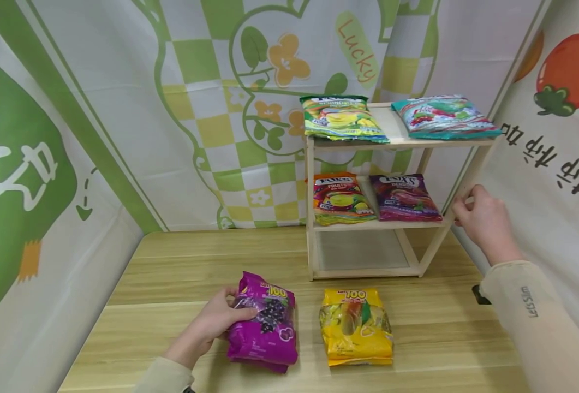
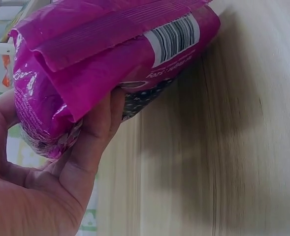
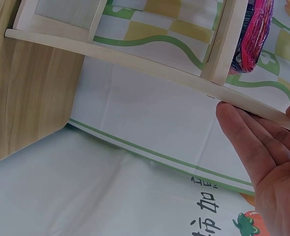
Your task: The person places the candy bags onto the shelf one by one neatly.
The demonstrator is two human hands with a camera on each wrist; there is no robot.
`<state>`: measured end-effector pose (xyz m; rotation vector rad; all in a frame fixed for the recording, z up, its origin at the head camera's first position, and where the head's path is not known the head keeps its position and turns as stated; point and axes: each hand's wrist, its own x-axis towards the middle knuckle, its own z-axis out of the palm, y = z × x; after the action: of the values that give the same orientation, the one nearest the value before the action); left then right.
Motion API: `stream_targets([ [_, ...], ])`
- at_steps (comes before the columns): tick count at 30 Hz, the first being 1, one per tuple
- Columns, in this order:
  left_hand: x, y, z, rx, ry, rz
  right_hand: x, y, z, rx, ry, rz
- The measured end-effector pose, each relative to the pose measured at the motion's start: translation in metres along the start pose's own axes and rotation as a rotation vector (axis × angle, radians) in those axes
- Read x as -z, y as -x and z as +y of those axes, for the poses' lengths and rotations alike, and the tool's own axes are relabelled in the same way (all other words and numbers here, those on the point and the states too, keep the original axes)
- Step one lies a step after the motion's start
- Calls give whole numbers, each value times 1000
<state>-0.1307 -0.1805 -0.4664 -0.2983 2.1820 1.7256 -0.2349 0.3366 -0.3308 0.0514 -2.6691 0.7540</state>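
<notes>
My left hand [image 1: 222, 316] grips the left side of a purple candy bag [image 1: 264, 327] with a blackcurrant picture, thumb across its front. In the left wrist view, fingers lie along the bag's side, and its barcode and folded seam [image 2: 105, 39] show. My right hand [image 1: 485, 221] is at the right upright of a small wooden shelf [image 1: 377, 225], level with its middle board. In the right wrist view, the fingertips [image 3: 226, 110] are against the upright, with the thumb at its other side. A yellow candy bag [image 1: 357, 333] lies right of the purple one, before the shelf.
Green [image 1: 340, 117] and teal [image 1: 446, 117] candy bags lie on the shelf's top board. Below, an orange-red bag [image 1: 340, 199] and a dark purple berry bag [image 1: 404, 197] stand on the middle board. Printed cloth [image 1: 112, 136] encloses the wooden table [image 1: 171, 273].
</notes>
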Motion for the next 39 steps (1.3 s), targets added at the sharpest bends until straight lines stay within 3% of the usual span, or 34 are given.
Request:
stream_targets([
  [9,-9,-1,3,-11,58,14,-1,0,1,18,3,26],
  [39,-39,-7,16,-57,176,-96,-1,0,2,20,-10,35],
])
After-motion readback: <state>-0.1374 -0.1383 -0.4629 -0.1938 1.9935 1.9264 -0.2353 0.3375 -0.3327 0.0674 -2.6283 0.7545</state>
